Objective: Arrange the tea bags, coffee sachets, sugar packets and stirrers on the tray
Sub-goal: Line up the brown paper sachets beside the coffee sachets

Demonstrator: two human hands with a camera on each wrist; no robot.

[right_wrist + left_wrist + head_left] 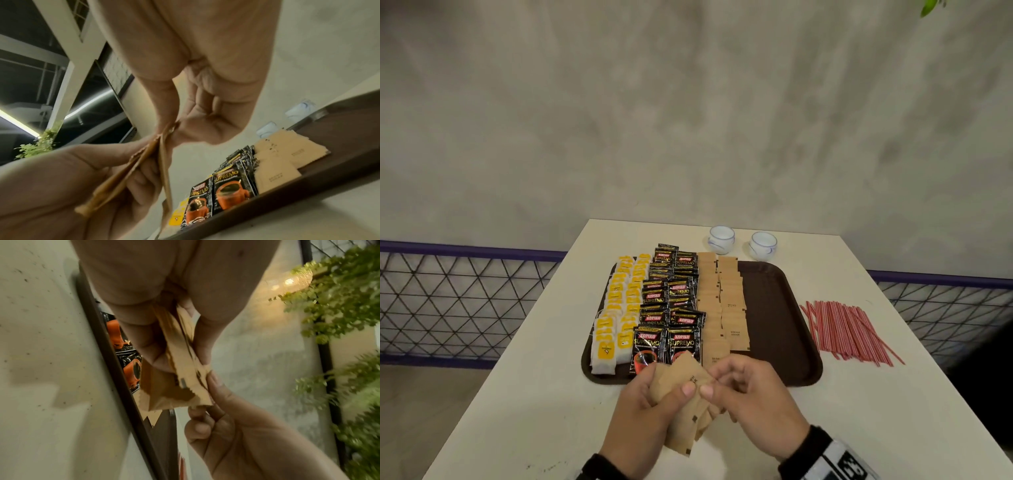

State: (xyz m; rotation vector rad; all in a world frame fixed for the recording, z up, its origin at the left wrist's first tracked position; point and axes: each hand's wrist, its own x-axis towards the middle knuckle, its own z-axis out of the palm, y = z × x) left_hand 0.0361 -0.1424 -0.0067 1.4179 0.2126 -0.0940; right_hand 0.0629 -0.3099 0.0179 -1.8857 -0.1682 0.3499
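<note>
A dark brown tray holds rows of yellow tea bags, black coffee sachets and brown sugar packets. Its right part is bare. Just in front of the tray's near edge, my left hand grips a fanned stack of brown sugar packets. My right hand pinches the top packet of that stack between thumb and forefinger, as the left wrist view shows at the stack. Red-and-white stirrers lie in a pile on the table, right of the tray.
Two small white cups stand behind the tray on the white table. A wire-mesh railing runs on both sides, past the table's edges. A grey wall rises behind.
</note>
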